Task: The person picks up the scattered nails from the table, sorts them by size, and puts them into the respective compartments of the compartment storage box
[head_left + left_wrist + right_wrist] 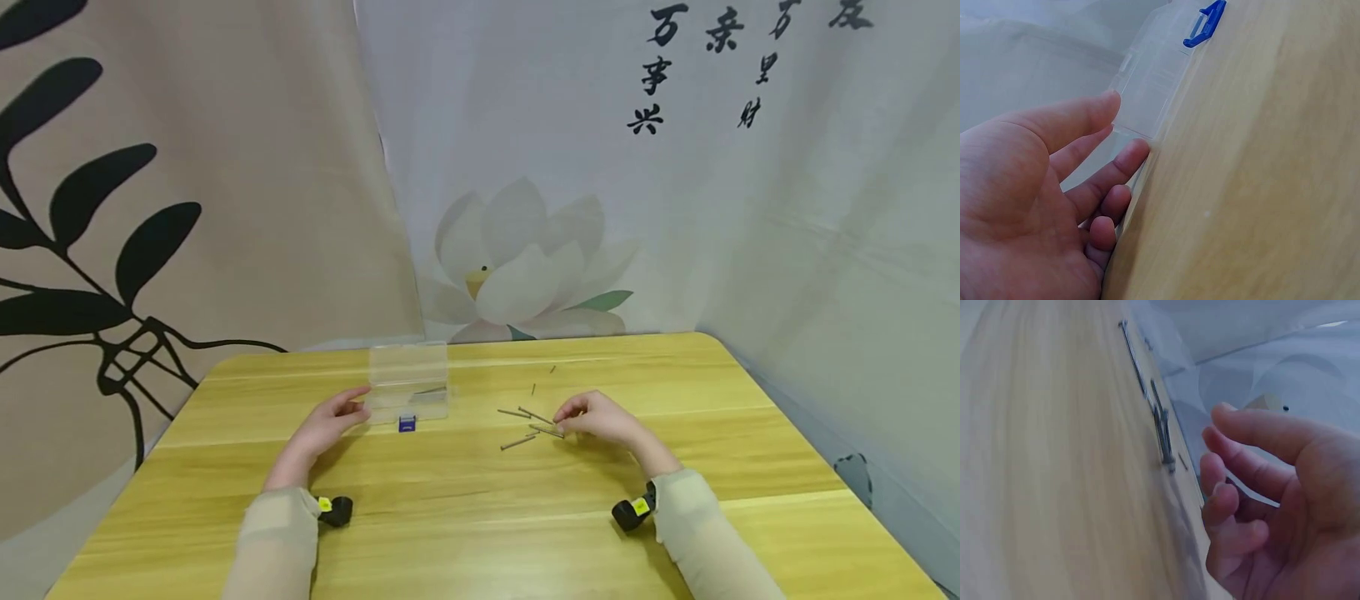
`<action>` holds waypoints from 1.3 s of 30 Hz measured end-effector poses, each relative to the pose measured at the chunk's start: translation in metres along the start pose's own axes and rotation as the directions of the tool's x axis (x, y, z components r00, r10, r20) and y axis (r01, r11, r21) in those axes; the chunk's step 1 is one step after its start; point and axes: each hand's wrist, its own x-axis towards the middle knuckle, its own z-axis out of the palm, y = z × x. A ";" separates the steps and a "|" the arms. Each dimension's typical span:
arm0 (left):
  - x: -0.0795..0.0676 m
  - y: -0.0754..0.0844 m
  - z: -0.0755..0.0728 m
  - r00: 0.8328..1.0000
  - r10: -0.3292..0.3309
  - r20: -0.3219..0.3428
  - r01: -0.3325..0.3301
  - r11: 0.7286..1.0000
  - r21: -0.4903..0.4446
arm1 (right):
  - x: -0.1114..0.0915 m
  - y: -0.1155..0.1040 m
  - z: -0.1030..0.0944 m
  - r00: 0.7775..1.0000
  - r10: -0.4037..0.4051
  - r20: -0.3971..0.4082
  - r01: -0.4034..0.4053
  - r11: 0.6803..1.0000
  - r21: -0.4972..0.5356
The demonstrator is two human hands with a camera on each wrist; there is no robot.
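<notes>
A clear plastic box (386,404) lies with its lid (408,362) raised on the table's far side, its blue latch (407,423) facing me. A few thin nails (429,392) show inside it. My left hand (333,425) is at the box's left side, thumb and fingertips right at its edge, fingers loosely bent. Several metal nails (519,442) lie loose to the right of the box. Over the right end of these nails is my right hand (600,418), its fingers loosely bent; in the right wrist view nothing shows between thumb and fingers.
Two small nails (533,389) lie farther back on the wooden table (450,517). Behind the table's far edge hangs a printed curtain (525,125). Each wrist carries a black camera (632,512).
</notes>
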 end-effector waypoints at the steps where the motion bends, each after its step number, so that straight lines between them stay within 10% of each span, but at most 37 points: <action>1: -0.001 0.000 0.000 1.000 -0.005 0.000 0.005 1.000 0.000 | 0.000 0.001 -0.002 1.000 0.012 0.010 -0.012 1.000 0.005; 39: 0.001 0.003 0.002 1.000 -0.025 -0.008 0.025 1.000 -0.007 | -0.002 0.004 0.007 0.998 0.001 -0.060 -0.012 0.981 -0.192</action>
